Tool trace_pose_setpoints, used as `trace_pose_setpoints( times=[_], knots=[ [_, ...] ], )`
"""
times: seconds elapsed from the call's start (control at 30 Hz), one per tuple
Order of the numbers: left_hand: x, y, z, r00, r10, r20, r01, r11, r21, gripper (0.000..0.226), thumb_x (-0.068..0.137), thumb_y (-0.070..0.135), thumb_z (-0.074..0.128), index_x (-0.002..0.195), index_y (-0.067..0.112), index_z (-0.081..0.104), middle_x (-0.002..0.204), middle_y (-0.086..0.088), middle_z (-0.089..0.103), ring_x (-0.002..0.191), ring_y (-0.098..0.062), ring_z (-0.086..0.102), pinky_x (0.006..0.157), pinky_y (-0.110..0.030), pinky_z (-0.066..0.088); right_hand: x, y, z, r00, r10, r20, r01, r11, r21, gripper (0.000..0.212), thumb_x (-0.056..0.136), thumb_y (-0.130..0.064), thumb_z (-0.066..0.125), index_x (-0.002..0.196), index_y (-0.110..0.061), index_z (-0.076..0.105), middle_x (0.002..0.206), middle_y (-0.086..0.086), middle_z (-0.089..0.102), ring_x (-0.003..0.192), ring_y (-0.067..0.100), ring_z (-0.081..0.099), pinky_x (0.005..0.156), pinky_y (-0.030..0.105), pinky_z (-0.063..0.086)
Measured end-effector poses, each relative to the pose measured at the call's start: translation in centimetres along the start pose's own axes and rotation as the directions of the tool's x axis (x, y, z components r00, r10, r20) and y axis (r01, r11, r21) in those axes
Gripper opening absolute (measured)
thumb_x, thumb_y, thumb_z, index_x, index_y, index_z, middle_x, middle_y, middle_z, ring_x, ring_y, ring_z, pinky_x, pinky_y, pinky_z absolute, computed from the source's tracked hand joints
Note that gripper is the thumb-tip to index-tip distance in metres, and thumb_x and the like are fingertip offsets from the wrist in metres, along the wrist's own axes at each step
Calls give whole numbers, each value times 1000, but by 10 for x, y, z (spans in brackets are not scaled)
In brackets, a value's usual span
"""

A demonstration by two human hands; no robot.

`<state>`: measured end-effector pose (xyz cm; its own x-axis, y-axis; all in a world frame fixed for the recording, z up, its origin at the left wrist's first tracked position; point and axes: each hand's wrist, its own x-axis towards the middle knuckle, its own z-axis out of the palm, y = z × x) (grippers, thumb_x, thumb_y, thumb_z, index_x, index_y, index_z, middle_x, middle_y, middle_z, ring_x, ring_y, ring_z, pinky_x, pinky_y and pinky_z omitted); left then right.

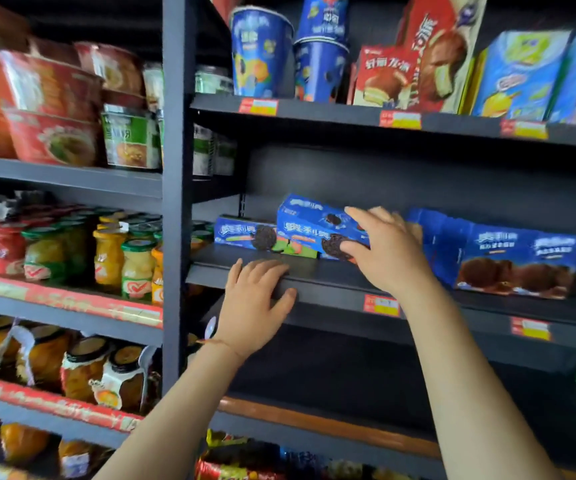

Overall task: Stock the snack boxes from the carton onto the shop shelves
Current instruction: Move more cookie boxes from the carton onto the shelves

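My right hand (pixel 383 247) grips the blue box (pixel 317 225) by its right end, thumb low on the front face, fingers curled over the top. The box sits on the middle shelf (pixel 331 289), on top of other boxes, its left end resting over a flat box (pixel 245 235) that lies just beside the shelf post (pixel 175 202). My left hand (pixel 255 292) rests on the shelf's front edge, fingers laid loosely over the lip and holding nothing — it looks like a brace while I reach.

This box should handle easily, I judge: thin card, light, stiff along its length but soft on the broad faces, so a hard squeeze would dent it and the biscuits inside could crack. The print looks glossy and may slip a little. Holding it by one end works for sliding, but to lift I would take it nearer the middle, thumb under and fingers over, pressing on the edges rather than the faces.

To the right a bigger box (pixel 522 261) stands close behind my right hand; whether it touches the one I hold I cannot tell. The carton is not in view.
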<state>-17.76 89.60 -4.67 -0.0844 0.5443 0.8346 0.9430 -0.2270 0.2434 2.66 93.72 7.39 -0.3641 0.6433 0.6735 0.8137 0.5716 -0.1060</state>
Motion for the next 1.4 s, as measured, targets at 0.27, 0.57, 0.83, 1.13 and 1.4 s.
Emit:
trace_pose_setpoints(
  times=[0.27,0.57,0.83,1.13,1.4],
  knots=[
    [-2,7,10,994,-24,-103,37,991,125,39,95,42,45,118,20,68,119,4,68,117,-20,56,104,-38,33,14,33,21,961,67,268,-33,991,-128,44,102,-28,46,145,-35,43,146,1,44,135,26,35,115,52,20],
    [-2,10,13,991,-38,-131,58,986,154,37,95,40,44,113,19,69,114,2,68,111,-21,57,105,-35,30,4,55,30,978,169,125,-138,964,-226,50,100,-16,47,147,-31,39,143,8,44,133,31,37,111,51,27],
    [-1,10,13,993,-47,-109,60,991,121,38,96,41,44,115,18,68,115,0,68,112,-21,55,107,-33,27,4,55,44,989,146,17,-140,973,-185,51,97,-14,54,146,-22,44,144,10,46,134,32,39,117,50,22],
    [-81,-45,-19,955,-215,-206,206,976,-64,21,91,26,51,95,13,67,92,0,60,87,-19,53,75,-35,42,-57,-95,67,962,-238,-133,263,686,679,16,91,-8,50,87,-15,64,78,-2,64,70,16,58,65,35,47],
    [-327,-178,-75,207,-953,223,954,247,168,16,94,30,57,92,22,71,91,-3,72,91,-25,67,77,-35,51,-156,-235,271,517,-508,689,-251,680,689,25,96,-19,51,78,-29,66,75,-3,68,73,19,66,73,42,55]
  ],
)
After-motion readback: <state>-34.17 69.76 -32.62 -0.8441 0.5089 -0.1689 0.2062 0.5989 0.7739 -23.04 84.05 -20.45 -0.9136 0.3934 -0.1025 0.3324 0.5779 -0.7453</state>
